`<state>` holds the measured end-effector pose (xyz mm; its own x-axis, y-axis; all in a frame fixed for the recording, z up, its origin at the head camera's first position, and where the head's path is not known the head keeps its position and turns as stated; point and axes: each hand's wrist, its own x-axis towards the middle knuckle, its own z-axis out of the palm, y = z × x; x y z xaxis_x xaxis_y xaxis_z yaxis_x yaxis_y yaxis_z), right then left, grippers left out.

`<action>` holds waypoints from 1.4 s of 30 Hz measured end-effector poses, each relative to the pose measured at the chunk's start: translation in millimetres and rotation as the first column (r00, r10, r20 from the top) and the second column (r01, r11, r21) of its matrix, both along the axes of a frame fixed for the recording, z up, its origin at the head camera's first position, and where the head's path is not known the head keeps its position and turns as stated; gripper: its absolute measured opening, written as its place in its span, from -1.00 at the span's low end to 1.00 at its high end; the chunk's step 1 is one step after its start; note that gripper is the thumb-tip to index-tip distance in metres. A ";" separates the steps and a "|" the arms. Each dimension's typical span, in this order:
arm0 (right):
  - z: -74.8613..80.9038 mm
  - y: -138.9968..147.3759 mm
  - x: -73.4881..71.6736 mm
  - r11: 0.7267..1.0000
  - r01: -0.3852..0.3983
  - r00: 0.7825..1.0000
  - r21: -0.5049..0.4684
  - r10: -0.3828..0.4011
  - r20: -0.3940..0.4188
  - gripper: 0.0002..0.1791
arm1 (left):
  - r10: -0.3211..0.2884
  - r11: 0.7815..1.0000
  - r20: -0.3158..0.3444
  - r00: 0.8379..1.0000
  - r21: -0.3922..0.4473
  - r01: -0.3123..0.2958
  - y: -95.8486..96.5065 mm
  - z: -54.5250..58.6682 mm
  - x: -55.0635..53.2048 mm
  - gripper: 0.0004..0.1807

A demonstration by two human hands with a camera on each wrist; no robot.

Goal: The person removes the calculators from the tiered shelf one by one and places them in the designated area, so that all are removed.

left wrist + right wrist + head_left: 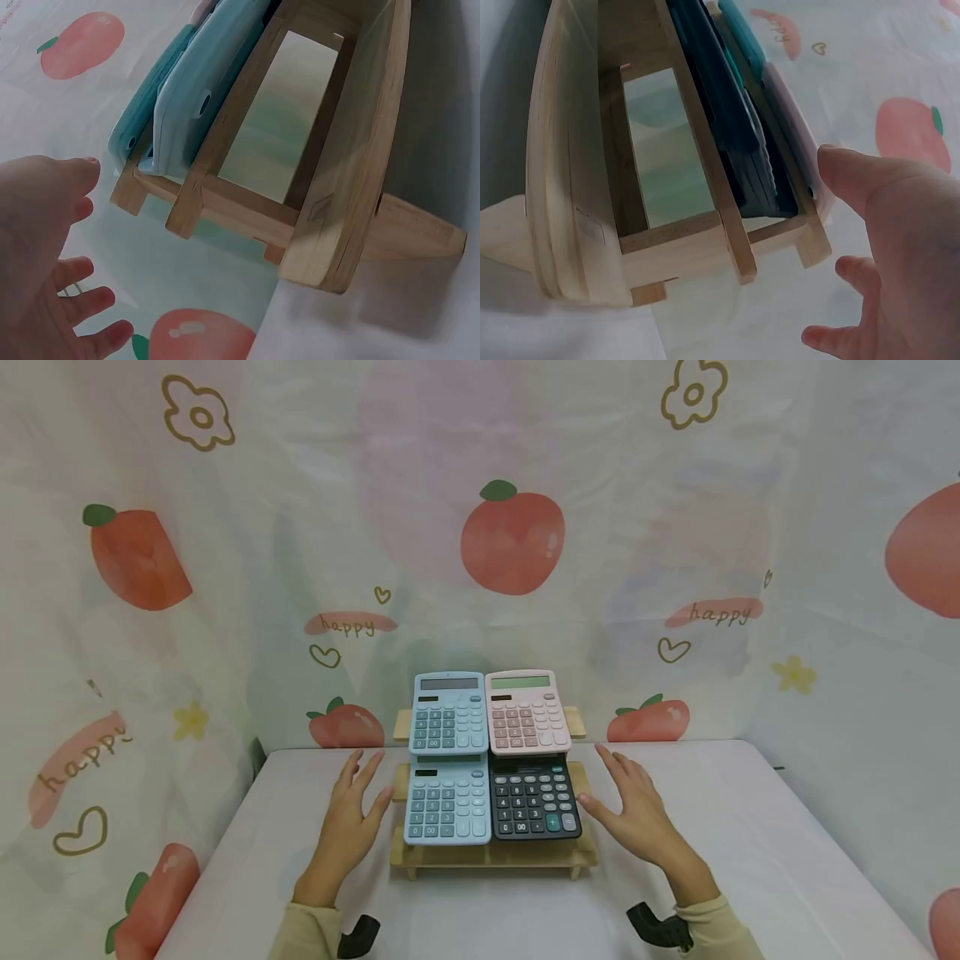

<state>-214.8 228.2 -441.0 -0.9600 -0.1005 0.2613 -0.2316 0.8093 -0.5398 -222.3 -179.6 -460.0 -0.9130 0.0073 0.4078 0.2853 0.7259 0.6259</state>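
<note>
Two light blue calculators, an upper one (450, 714) and a lower one (447, 802), lean in the left half of a tiered wooden rack (495, 856). To their right are a pink calculator (528, 714) above and a black calculator (535, 802) below. My left hand (351, 822) is beside the rack's left side, fingers spread, holding nothing. On the other side my right hand (633, 810) is held out with spread fingers, its thumb close to the black calculator's edge; whether it touches is unclear in the head view. Both wrist views show gaps between hand and rack.
The rack stands on a white table (495, 918) near its back edge. Behind it hangs a pale cloth (600, 468) printed with peaches, hearts and the word happy. A black strap piece (660, 927) shows at the right wrist, another (359, 937) at the left.
</note>
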 end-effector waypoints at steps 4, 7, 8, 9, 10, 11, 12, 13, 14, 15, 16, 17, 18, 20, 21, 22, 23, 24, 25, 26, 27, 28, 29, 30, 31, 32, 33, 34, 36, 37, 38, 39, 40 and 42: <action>-0.3 -2.3 0.3 0.999 -0.018 1.000 -0.036 0.017 -0.007 -0.11 | -0.030 0.998 -0.012 0.999 0.058 0.030 3.8 -2.3 -5.0 -0.44; 0.1 -4.5 1.5 0.998 -0.025 1.000 -0.060 0.025 -0.004 -0.12 | -0.057 0.993 -0.002 0.998 0.101 0.056 7.1 -5.0 -9.3 -0.48; 0.4 -5.4 2.0 0.997 -0.026 1.000 -0.068 0.026 -0.001 -0.12 | -0.064 0.991 0.004 0.998 0.114 0.063 8.1 -5.8 -10.4 -0.49; 0.6 -6.3 2.4 0.997 -0.027 1.000 -0.076 0.027 0.000 -0.13 | -0.070 0.990 0.008 0.998 0.126 0.069 9.1 -6.8 -11.5 -0.49; 0.8 -7.2 3.0 0.996 -0.029 1.000 -0.086 0.029 0.001 -0.14 | -0.075 0.988 0.011 0.997 0.136 0.073 10.0 -8.1 -12.4 -0.50; 1.0 -8.3 3.6 0.995 -0.030 1.000 -0.093 0.030 0.001 -0.14 | -0.083 0.985 0.009 0.996 0.155 0.081 11.0 -9.2 -13.5 -0.51; 1.4 -9.4 4.1 0.994 -0.033 0.999 -0.103 0.033 0.002 -0.16 | -0.090 0.981 0.006 0.996 0.173 0.088 11.8 -10.3 -14.4 -0.52; 1.5 -10.6 4.2 0.993 -0.038 0.999 -0.113 0.039 0.001 -0.17 | -0.095 0.978 0.002 0.995 0.189 0.093 12.7 -11.4 -14.9 -0.53; 1.6 -11.8 4.6 0.992 -0.044 0.999 -0.119 0.044 0.003 -0.19 | -0.100 0.974 -0.005 0.995 0.203 0.099 13.2 -13.0 -15.7 -0.55; 1.7 -12.9 5.0 0.991 -0.050 0.999 -0.124 0.051 0.006 -0.20 | -0.103 0.971 -0.015 0.995 0.216 0.104 13.9 -14.7 -16.2 -0.56; 1.8 -14.0 5.2 0.990 -0.056 0.998 -0.129 0.058 0.009 -0.22 | -0.108 0.966 -0.018 0.994 0.233 0.109 14.6 -16.0 -16.6 -0.57; 1.8 -14.9 5.4 0.989 -0.064 0.998 -0.134 0.066 0.013 -0.24 | -0.112 0.962 -0.019 0.994 0.248 0.113 15.1 -17.2 -17.0 -0.58; 1.8 -15.8 5.5 0.988 -0.071 0.997 -0.138 0.073 0.016 -0.26 | -0.112 0.960 -0.019 0.993 0.255 0.113 15.6 -18.4 -17.0 -0.59; 1.4 -17.3 5.8 0.987 -0.083 0.996 -0.141 0.086 0.015 -0.30 | -0.113 0.957 -0.010 0.994 0.268 0.111 16.4 -20.5 -16.6 -0.59; 1.1 -17.9 5.9 0.986 -0.088 0.996 -0.143 0.090 0.011 -0.32 | -0.113 0.957 -0.008 0.994 0.267 0.111 16.6 -21.6 -16.5 -0.60; 0.8 -18.5 6.0 0.985 -0.092 0.996 -0.147 0.094 0.005 -0.33 | -0.113 0.957 0.006 0.994 0.271 0.107 16.9 -22.2 -16.3 -0.59; 0.3 -18.9 6.0 0.984 -0.097 0.995 -0.150 0.098 -0.003 -0.35 | -0.115 0.956 0.015 0.993 0.273 0.106 17.0 -22.8 -16.1 -0.59; -0.4 -19.2 6.0 0.983 -0.101 0.995 -0.154 0.100 -0.011 -0.36 | -0.117 0.957 0.025 0.993 0.272 0.105 17.1 -23.4 -15.9 -0.59; -1.1 -19.5 5.8 0.982 -0.105 0.994 -0.159 0.103 -0.020 -0.37 | -0.119 0.957 0.035 0.992 0.271 0.105 17.2 -23.9 -15.9 -0.59; -1.9 -19.8 5.6 0.980 -0.108 0.994 -0.167 0.106 -0.025 -0.38 | -0.123 0.957 0.042 0.992 0.270 0.107 17.2 -24.2 -16.1 -0.59; -2.6 -20.0 5.3 0.979 -0.111 0.994 -0.174 0.107 -0.029 -0.38 | -0.126 0.957 0.048 0.991 0.268 0.109 17.2 -24.6 -16.3 -0.59; -3.4 -20.5 5.0 0.977 -0.114 0.993 -0.181 0.109 -0.032 -0.38 | -0.129 0.957 0.058 0.990 0.270 0.109 17.2 -24.7 -16.5 -0.59; -4.0 -21.1 4.6 0.975 -0.117 0.993 -0.189 0.112 -0.035 -0.38 | -0.134 0.956 0.058 0.989 0.269 0.113 16.9 -25.0 -16.8 -0.60; -4.6 -21.7 4.3 0.973 -0.119 0.993 -0.197 0.114 -0.037 -0.38 | -0.136 0.957 0.059 0.989 0.265 0.116 16.6 -25.4 -17.1 -0.60; -5.2 -22.3 4.0 0.971 -0.122 0.992 -0.204 0.117 -0.038 -0.38 | -0.139 0.958 0.058 0.989 0.262 0.119 16.4 -25.7 -17.4 -0.60; -5.6 -22.8 3.8 0.970 -0.124 0.992 -0.208 0.118 -0.038 -0.38 | -0.140 0.959 0.056 0.989 0.258 0.121 16.1 -26.1 -17.5 -0.60; -6.0 -23.4 3.5 0.969 -0.126 0.992 -0.211 0.120 -0.041 -0.38 | -0.139 0.960 0.056 0.989 0.253 0.120 15.7 -26.7 -17.7 -0.61; -6.2 -23.9 3.3 0.969 -0.125 0.992 -0.212 0.119 -0.042 -0.39 | -0.138 0.961 0.056 0.989 0.248 0.120 15.2 -27.1 -17.7 -0.61; -6.5 -24.6 3.1 0.970 -0.123 0.992 -0.210 0.115 -0.047 -0.40 | -0.136 0.963 0.054 0.989 0.240 0.119 14.2 -27.8 -17.8 -0.61; -6.4 -24.9 3.1 0.971 -0.119 0.993 -0.209 0.112 -0.048 -0.41 | -0.136 0.964 0.053 0.989 0.236 0.120 13.7 -28.1 -17.7 -0.61; -6.3 -25.0 3.2 0.972 -0.114 0.993 -0.206 0.107 -0.048 -0.41 | -0.136 0.965 0.053 0.989 0.231 0.120 13.3 -28.5 -17.7 -0.60; -6.1 -25.1 3.3 0.972 -0.111 0.993 -0.207 0.103 -0.049 -0.42 | -0.135 0.967 0.055 0.989 0.227 0.119 12.8 -28.8 -17.6 -0.60; -5.8 -25.2 3.5 0.972 -0.106 0.994 -0.210 0.098 -0.046 -0.43 | -0.136 0.967 0.056 0.989 0.223 0.121 12.7 -28.9 -17.4 -0.60; -5.2 -25.2 4.1 0.970 -0.095 0.995 -0.222 0.088 -0.038 -0.45 | -0.138 0.969 0.061 0.989 0.213 0.122 12.6 -29.2 -17.1 -0.60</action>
